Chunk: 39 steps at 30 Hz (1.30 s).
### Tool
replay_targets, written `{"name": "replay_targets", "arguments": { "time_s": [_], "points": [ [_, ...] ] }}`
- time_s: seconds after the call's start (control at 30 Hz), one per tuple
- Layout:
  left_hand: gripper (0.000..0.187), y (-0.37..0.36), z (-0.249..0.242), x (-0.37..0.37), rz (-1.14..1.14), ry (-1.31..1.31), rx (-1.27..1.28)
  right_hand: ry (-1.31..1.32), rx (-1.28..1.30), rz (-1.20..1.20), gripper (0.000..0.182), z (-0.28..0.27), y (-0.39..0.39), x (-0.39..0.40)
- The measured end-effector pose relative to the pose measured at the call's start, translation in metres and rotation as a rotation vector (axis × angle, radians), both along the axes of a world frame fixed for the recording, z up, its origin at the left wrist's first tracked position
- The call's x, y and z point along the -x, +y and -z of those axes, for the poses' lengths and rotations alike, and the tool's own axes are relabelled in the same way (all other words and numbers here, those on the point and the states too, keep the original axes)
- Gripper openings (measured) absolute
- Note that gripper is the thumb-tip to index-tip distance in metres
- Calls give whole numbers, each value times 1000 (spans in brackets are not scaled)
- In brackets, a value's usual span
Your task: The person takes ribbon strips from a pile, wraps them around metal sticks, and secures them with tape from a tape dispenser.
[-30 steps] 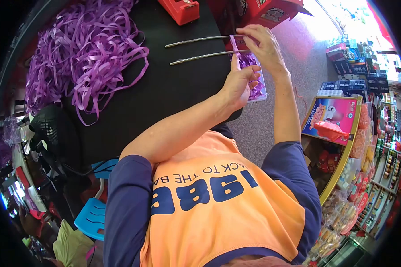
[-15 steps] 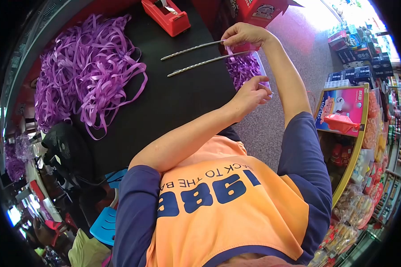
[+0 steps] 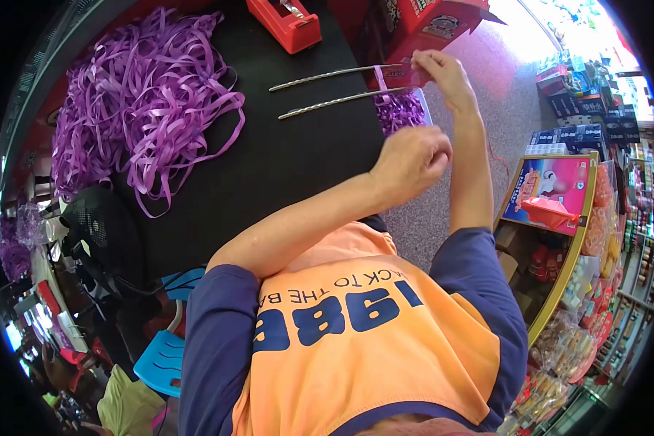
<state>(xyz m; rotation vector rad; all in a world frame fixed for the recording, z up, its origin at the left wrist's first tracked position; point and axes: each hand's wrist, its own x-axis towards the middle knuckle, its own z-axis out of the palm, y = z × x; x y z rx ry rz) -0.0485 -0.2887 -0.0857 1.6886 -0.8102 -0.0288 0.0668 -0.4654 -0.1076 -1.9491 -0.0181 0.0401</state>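
Note:
Two thin twisted metal rods (image 3: 334, 105) stick out side by side over the black table. A strip of purple ribbon (image 3: 381, 78) is looped around them near their right ends. Just past those ends is my right hand (image 3: 447, 76), its thumb and fingertips pinched together; what they hold is too blurred to make out. Lower down, my left hand (image 3: 412, 163) is curled into a fist in front of a light-rimmed box of purple ribbon (image 3: 400, 112). Whatever the fist may hold is hidden. A large tangled heap of purple ribbon (image 3: 160, 94) lies on the table's left side.
The black table (image 3: 269, 167) carries a red tape dispenser (image 3: 287, 25) at its far edge. A red carton (image 3: 432, 25) stands beyond the rods. At the right is a gold-edged display case (image 3: 559, 269) with packaged goods, and a blue stool (image 3: 160, 363) stands at lower left.
My right hand has moved right, off the upper rod, past the rod ends. My left hand has risen slightly and its fingers have curled into a fist. The view has shifted a little.

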Motion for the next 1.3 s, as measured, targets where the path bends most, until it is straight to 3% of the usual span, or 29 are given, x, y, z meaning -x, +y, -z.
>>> {"name": "replay_targets", "arguments": {
  "time_s": [0.07, 0.13, 0.3, 0.47, 0.73, 0.83, 0.9, 1.03, 1.23, 1.3],
  "points": [
    [5, 7, -16, -18, -140, -190, -163, 50, -39, 26, 28, 2, 4, 13],
    [8, 18, -22, -41, -254, -362, -401, 185, -114, -141, 34, 11, 3, 17],
    [47, 57, 4, -76, -467, -605, -746, 401, -47, -288, 30, 4, 24, 14],
    [57, 78, 26, -80, -439, -570, -901, 428, -217, -324, 21, 15, 23, 8],
    [60, 84, 37, -82, -429, -527, -873, 503, -266, -312, 20, 8, 10, 7],
    [60, 84, 37, -81, -428, -516, -852, 471, -129, -263, 19, -1, 0, 9],
    [60, 84, 36, -81, -433, -510, -847, 309, 140, -282, 20, -6, -11, 8],
    [60, 86, 38, -81, -421, -503, -795, 407, 148, -156, 23, -10, -40, 8],
    [60, 86, 34, -79, -423, -496, -757, 430, 89, 119, 28, 44, -66, 24],
    [59, 87, 32, -79, -423, -487, -640, 375, -35, 172, 33, 72, -64, 31]
  ]
}}
